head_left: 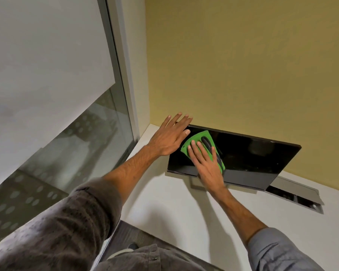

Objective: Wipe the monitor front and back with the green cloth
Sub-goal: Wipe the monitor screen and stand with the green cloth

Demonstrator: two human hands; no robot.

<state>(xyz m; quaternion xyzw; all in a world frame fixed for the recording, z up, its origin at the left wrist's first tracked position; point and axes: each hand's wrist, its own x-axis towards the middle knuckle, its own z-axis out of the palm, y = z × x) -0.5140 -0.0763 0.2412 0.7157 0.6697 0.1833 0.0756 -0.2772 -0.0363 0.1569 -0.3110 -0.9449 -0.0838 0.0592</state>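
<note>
Centre frame, the right hand pressed the green cloth flat on the front of the monitor, grip uncurled, fingers straight. The left hand, likewise flat, braced its upper-left corner. Pushing too hard could tilt the monitor back.

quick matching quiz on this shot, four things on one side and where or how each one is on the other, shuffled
1 left hand
2 right hand
3 green cloth
4 monitor

a flat on the cloth
b dark screen, standing on the white desk
c fingers straight at the monitor's top left corner
d spread on the left part of the screen

Pairs: 1-c, 2-a, 3-d, 4-b
</note>
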